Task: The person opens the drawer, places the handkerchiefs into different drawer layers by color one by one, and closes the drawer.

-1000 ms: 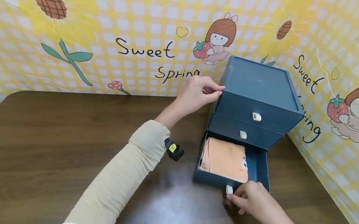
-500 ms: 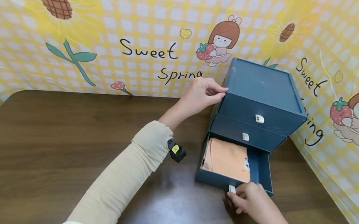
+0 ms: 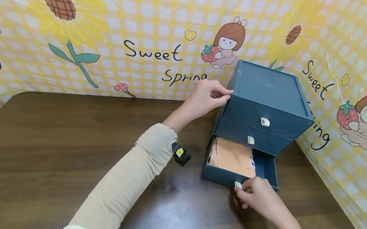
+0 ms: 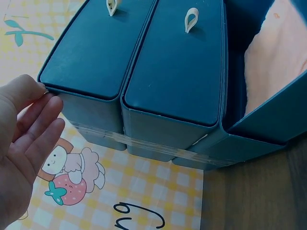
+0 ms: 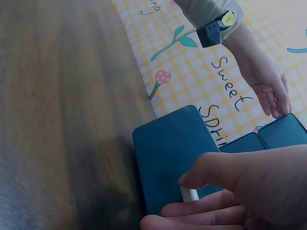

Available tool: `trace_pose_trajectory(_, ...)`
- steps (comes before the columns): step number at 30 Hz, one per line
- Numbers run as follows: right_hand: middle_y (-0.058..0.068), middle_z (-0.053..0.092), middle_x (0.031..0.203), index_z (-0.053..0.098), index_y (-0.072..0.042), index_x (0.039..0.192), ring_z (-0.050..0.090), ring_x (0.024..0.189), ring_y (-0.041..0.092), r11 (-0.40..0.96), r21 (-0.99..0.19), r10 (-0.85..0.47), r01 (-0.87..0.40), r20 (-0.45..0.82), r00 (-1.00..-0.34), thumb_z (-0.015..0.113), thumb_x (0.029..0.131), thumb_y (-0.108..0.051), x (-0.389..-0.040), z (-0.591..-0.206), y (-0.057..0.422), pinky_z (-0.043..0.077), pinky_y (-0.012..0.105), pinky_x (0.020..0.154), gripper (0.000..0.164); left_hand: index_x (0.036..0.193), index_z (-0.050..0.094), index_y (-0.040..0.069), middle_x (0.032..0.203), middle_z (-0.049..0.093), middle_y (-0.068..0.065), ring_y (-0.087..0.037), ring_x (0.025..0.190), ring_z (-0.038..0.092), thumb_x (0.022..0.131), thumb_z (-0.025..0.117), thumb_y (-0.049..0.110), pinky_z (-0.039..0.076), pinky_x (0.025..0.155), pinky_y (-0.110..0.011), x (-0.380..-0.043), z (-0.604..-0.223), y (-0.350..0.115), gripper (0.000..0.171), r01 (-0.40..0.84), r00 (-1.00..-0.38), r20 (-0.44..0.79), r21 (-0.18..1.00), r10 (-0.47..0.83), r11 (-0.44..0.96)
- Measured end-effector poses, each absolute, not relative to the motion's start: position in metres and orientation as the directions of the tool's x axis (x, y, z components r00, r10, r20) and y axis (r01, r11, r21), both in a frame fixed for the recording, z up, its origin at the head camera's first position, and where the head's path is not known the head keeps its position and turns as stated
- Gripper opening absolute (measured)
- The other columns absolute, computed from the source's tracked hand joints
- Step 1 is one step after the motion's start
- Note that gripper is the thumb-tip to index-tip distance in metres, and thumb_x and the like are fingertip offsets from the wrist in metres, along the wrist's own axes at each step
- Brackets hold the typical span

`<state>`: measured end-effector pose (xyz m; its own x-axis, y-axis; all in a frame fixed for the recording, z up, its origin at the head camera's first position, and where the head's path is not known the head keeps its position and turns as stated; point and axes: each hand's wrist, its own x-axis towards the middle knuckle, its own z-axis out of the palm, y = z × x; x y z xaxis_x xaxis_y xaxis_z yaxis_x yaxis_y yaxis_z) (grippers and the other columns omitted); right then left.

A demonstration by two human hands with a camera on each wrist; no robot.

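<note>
A dark blue chest of drawers (image 3: 271,84) stands at the back right, its bottom drawer (image 3: 218,177) pulled partway out. In that drawer lies a folded peach cloth (image 3: 235,157), its far edge under the drawer above. My left hand (image 3: 206,96) pinches the chest's upper left front corner with thumb and forefinger. With thumb and fingers my right hand (image 3: 259,195) pinches the white pull tab (image 5: 188,194) on the bottom drawer's front. The two upper drawers sit closed, each with a white loop tab (image 3: 265,122).
Under everything is a brown wooden table (image 3: 52,154). A yellow checked sheet (image 3: 155,21) with printed flowers and figures rises behind the chest and along the right. Clear tape (image 4: 144,143) runs across the chest's side.
The bottom drawer has slid a little way in toward the chest, and my right hand has moved with its tab. My left hand keeps its place at the corner.
</note>
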<state>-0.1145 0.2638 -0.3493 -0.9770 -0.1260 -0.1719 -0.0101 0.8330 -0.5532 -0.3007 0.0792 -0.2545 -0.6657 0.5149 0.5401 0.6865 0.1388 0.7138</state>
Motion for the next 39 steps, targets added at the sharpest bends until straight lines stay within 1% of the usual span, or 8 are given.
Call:
trace_pose_trajectory(7,-0.005,0.058,0.052,0.066,-0.007,0.066,0.058,0.047,0.008,0.823,-0.567,-0.148,-0.03,-0.164,-0.975,0.057,0.087,-0.012,-0.125,-0.348,0.268,0.048,0.023,0.046,0.024,0.101,0.071,0.004,0.088,0.067,-0.006,-0.01,0.073,0.062,0.083,0.065,0.005,0.05,0.067,-0.018,-0.301,-0.254,0.08,0.019,0.684,-0.667,0.535,0.716,0.518,0.143)
trace_pose_trajectory(14,-0.006,0.057,0.05,0.066,-0.007,0.063,0.058,0.046,0.01,0.829,-0.556,-0.168,-0.062,-0.141,-0.976,0.056,0.089,-0.013,-0.141,-0.348,0.273,0.047,0.024,0.045,0.028,0.101,0.071,0.005,0.087,0.067,-0.004,-0.009,0.073,0.062,0.083,0.065,0.006,0.05,0.068,-0.018,-0.302,-0.254,0.075,0.019,0.677,-0.673,0.533,0.722,0.513,0.139)
trace_pose_trajectory(20,-0.003,0.058,0.052,0.065,-0.005,0.064,0.058,0.047,0.01,0.813,-0.574,-0.203,-0.094,-0.129,-0.971,0.056,0.089,-0.013,-0.157,-0.349,0.276,0.048,0.023,0.045,0.028,0.101,0.071,0.004,0.086,0.066,-0.005,-0.01,0.073,0.062,0.083,0.065,0.005,0.05,0.068,-0.019,-0.302,-0.253,0.072,0.019,0.676,-0.673,0.541,0.727,0.504,0.123)
trace_pose_trajectory(26,-0.001,0.06,0.055,0.066,-0.005,0.064,0.06,0.049,0.012,0.806,-0.588,-0.188,-0.07,-0.142,-0.972,0.057,0.089,-0.013,-0.166,-0.353,0.282,0.049,0.025,0.047,0.028,0.101,0.071,0.005,0.086,0.066,-0.004,-0.009,0.073,0.062,0.083,0.066,0.006,0.05,0.067,-0.019,-0.3,-0.257,0.074,0.019,0.667,-0.686,0.525,0.73,0.505,0.147)
trace_pose_trajectory(39,0.005,0.062,0.06,0.067,0.002,0.071,0.062,0.052,0.015,0.796,-0.605,-0.104,-0.016,-0.112,-0.988,0.055,0.088,-0.009,-0.19,-0.362,0.295,0.052,0.026,0.05,0.024,0.101,0.071,0.004,0.085,0.067,-0.005,-0.009,0.073,0.062,0.083,0.066,0.006,0.049,0.066,-0.018,-0.301,-0.26,0.08,0.019,0.686,-0.67,0.543,0.713,0.506,0.143)
